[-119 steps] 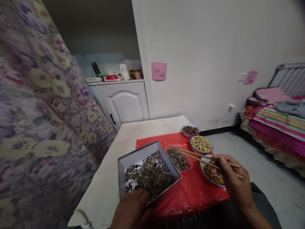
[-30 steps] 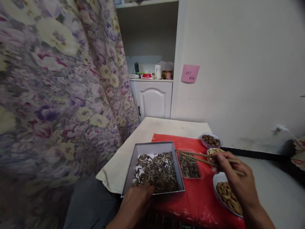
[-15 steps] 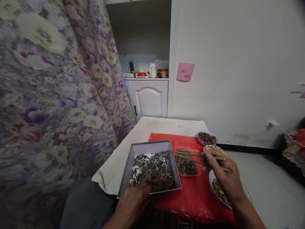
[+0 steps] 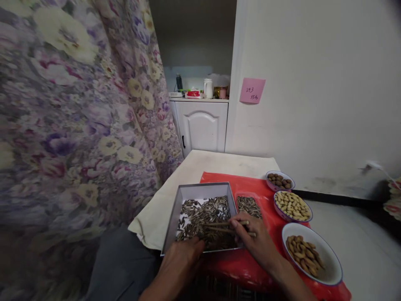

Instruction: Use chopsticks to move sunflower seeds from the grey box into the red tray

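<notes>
A shallow white-grey box [image 4: 206, 191] holds dark striped sunflower seeds [image 4: 200, 217], heaped mostly toward its near right side. At its near edge my left hand [image 4: 184, 253] is curled over the rim, gripping the box; the fingertips are partly hidden. My right hand [image 4: 250, 234] holds a pair of wooden chopsticks [image 4: 219, 228] over the box, their tips down among the seeds. Just right of the box sits a clear plastic tub [image 4: 249, 205] with more sunflower seeds, its near part covered by my right hand.
Along the table's right side stand a bowl of walnuts [image 4: 280, 181], a bowl of peanuts [image 4: 293, 205] and a larger white bowl [image 4: 332, 261] of long brown nuts. Red plastic sheeting [image 4: 216, 179] covers part of the cream tablecloth [image 4: 232, 159]. A floral curtain [image 4: 94, 138] hangs at left.
My right hand has moved left with the chopsticks, from above the tub to over the box. The bowls of peanuts and long nuts are now uncovered. My view has shifted slightly.
</notes>
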Demonstrator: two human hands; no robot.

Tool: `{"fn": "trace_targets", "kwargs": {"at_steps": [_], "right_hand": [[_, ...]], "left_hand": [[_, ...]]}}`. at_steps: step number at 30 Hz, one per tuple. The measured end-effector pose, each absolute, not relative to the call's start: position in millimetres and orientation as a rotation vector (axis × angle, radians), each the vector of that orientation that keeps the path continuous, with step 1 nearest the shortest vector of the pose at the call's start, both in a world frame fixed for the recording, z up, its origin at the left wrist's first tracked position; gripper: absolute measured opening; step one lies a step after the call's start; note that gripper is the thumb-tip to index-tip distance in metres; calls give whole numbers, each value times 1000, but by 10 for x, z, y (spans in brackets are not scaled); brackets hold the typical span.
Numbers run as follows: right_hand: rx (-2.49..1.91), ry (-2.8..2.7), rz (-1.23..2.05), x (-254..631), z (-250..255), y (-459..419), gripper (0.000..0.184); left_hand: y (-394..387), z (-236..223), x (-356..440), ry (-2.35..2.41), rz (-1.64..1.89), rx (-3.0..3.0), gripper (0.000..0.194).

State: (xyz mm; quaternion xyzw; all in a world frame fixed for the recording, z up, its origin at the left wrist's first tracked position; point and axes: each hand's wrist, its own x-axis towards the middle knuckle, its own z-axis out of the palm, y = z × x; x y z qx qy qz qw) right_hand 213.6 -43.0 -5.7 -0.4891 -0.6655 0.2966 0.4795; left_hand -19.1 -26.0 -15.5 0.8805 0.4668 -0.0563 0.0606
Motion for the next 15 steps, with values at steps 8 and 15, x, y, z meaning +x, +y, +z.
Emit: {"fn": "trace_targets", "kwargs": {"at_steps": [8,15], "right_hand": [[-1196,-1604,709,2197,17,-461,28],[-1197,-1614,736,2142,-25,-440,28]], "left_hand": [[-268,-137,-188,1403,-180,2644,14],[-267,-143,-183,1418,-206,2648,14]]}}
